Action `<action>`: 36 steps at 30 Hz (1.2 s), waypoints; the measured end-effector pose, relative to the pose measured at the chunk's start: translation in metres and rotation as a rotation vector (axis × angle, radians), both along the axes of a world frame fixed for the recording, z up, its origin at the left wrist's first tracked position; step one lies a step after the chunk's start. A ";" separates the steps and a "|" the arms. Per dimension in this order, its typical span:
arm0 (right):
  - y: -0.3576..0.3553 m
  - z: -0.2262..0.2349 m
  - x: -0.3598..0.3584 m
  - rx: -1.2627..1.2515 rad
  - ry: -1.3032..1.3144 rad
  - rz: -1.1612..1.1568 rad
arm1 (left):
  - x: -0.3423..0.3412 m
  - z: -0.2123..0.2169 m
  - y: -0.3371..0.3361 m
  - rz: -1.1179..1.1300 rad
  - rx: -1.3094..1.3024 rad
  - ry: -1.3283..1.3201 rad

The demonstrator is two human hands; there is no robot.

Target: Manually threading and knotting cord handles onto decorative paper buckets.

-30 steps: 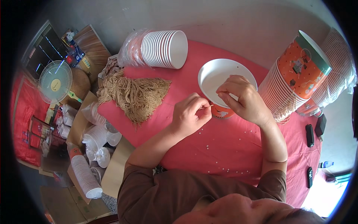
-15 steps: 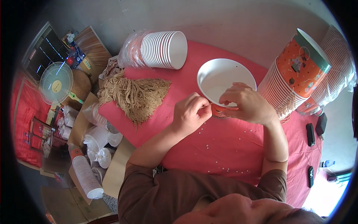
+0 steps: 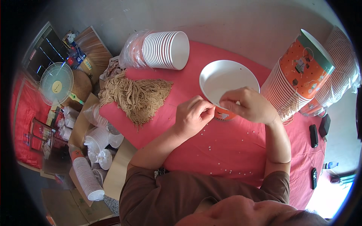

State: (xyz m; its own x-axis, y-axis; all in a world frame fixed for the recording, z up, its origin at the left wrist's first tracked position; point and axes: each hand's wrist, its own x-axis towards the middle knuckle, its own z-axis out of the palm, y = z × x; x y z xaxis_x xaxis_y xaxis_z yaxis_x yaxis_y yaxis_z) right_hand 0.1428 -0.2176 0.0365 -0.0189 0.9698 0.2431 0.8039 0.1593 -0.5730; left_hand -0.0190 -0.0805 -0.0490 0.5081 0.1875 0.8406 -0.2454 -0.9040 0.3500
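A paper bucket (image 3: 225,115), white inside with an orange printed outside, stands on the red-covered table in front of me. At its near left rim, my left hand (image 3: 194,115) is closed in a pinch, thumb against forefinger. My right hand (image 3: 252,105) hangs over the near right rim, fingers curled together and pointing toward the left hand. What either pinch holds is too small or hidden to make out. Left of the bucket lies a spread bundle of tan cords (image 3: 141,98). Several more cords hang on the tall stack of orange printed buckets (image 3: 301,69) at the right.
A sleeve of nested white buckets (image 3: 162,51) lies at the back, partly in clear plastic. Small white discs (image 3: 220,164) are scattered on the red tablecloth (image 3: 188,158). Black devices (image 3: 313,135) lie at the right edge. An open carton (image 3: 118,169) holds wrapped cups beside the table.
My right hand has shifted slightly down at the rim, its fingers curling more. More of the bucket's orange side now shows between the hands. My left hand has barely moved.
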 end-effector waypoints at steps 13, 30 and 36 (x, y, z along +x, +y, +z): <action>0.013 -0.004 -0.003 -0.069 0.023 -0.035 | -0.004 0.002 0.000 -0.023 -0.006 0.024; 0.008 0.000 -0.001 -0.093 0.061 -0.003 | -0.005 0.000 -0.004 -0.073 -0.084 0.047; 0.012 -0.007 -0.003 -0.055 -0.017 -0.047 | -0.004 -0.001 -0.002 -0.058 -0.060 0.067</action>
State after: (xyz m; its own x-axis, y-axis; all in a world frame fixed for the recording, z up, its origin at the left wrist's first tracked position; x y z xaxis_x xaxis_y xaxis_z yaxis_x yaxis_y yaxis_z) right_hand 0.1402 -0.2059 0.0295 0.0234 0.9815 0.1898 0.8198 0.0898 -0.5656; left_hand -0.0226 -0.0827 -0.0503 0.5747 0.2048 0.7923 -0.2711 -0.8659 0.4204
